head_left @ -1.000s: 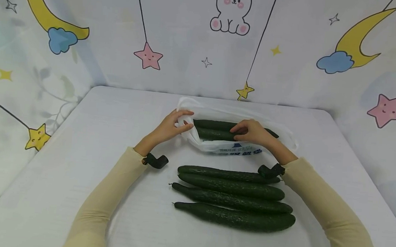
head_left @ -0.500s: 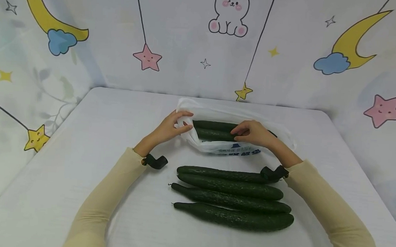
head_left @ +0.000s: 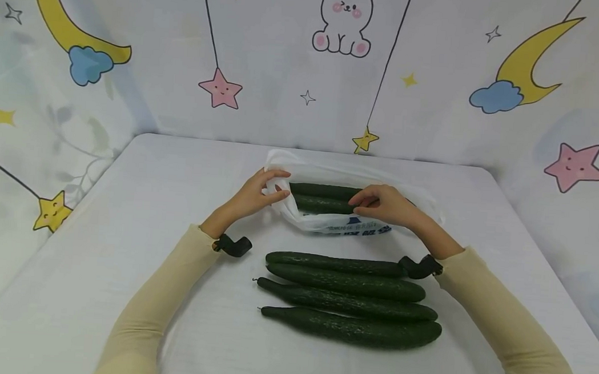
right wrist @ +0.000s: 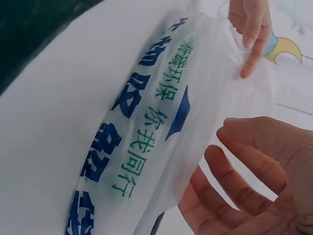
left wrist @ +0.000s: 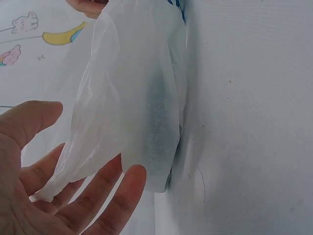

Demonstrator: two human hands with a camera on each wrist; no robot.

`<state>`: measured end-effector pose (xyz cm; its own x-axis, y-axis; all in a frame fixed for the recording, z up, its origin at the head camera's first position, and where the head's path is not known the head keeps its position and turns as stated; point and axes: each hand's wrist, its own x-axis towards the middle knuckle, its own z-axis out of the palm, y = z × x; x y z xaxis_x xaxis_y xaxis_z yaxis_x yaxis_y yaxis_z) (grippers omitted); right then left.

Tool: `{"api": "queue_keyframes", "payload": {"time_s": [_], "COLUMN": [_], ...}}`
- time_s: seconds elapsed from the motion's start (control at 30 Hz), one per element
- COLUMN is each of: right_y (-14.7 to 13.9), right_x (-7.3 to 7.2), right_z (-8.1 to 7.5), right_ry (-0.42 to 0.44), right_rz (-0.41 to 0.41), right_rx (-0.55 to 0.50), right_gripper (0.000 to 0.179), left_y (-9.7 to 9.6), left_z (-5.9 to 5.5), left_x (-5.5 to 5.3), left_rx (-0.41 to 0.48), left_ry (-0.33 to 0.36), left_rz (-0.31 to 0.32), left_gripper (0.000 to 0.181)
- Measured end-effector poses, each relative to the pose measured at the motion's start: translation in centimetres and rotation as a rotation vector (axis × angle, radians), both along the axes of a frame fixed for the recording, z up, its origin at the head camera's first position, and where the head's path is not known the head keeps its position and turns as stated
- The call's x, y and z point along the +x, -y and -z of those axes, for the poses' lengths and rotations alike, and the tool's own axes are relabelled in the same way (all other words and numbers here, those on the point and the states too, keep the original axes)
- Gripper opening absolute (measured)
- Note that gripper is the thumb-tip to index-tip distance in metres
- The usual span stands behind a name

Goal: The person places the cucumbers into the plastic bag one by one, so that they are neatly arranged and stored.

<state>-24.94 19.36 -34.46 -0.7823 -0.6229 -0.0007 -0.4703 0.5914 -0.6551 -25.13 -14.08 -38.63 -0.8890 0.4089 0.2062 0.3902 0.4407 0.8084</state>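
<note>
A white plastic bag [head_left: 310,224] with printed blue and green characters lies at the back of the table, its mouth open upward. Two dark green cucumbers [head_left: 321,204] lie side by side in it. At the bag's left end is my left hand [head_left: 252,195], thumb and fingers spread; in the left wrist view the bag's edge [left wrist: 93,161] runs loosely between the fingers. My right hand [head_left: 388,206] reaches over the near rim at the cucumbers' right part, fingers bent. In the right wrist view a gap shows between its thumb and fingers [right wrist: 234,178], and some fingertips are behind the plastic.
Several more cucumbers [head_left: 350,325] lie in a row across the table, nearer to me than the bag. A white cloth [head_left: 207,341] covers the table. Behind stands a pale backdrop [head_left: 267,48] printed with moons and stars.
My right wrist and forearm have swung a little to the right, while the fingers stay over the bag. The left hand and the cucumbers keep their places; the head view has shifted slightly.
</note>
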Motion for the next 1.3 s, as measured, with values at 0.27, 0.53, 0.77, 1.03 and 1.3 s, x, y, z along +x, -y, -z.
{"api": "queue_keyframes", "payload": {"time_s": [0.27, 0.53, 0.77, 1.03, 1.3], "right_y": [0.3, 0.6, 0.3, 0.1, -0.1], "right_x": [1.3, 2.1, 2.4, 2.6, 3.1], "right_z": [-0.8, -0.9, -0.9, -0.3, 0.2], "right_ry": [-0.003, -0.008, 0.07, 0.14, 0.22], "right_rz": [-0.023, -0.045, -0.1, -0.214, -0.402], "right_rx": [-0.039, -0.07, -0.017, 0.011, 0.071], "right_gripper": [0.021, 0.02, 0.019, 0.023, 0.026], "left_y": [0.0, 0.0, 0.1, 0.0, 0.0], "left_z": [-0.1, -0.2, 0.0, -0.1, -0.1], "left_x": [0.1, 0.2, 0.0, 0.1, 0.0], "left_rx": [0.0, -0.001, -0.003, -0.007, -0.014], "left_ry": [-0.004, 0.002, -0.001, 0.007, 0.005], "left_rz": [0.003, 0.008, 0.017, 0.014, 0.009], "left_gripper": [0.049, 0.049, 0.048, 0.048, 0.048]}}
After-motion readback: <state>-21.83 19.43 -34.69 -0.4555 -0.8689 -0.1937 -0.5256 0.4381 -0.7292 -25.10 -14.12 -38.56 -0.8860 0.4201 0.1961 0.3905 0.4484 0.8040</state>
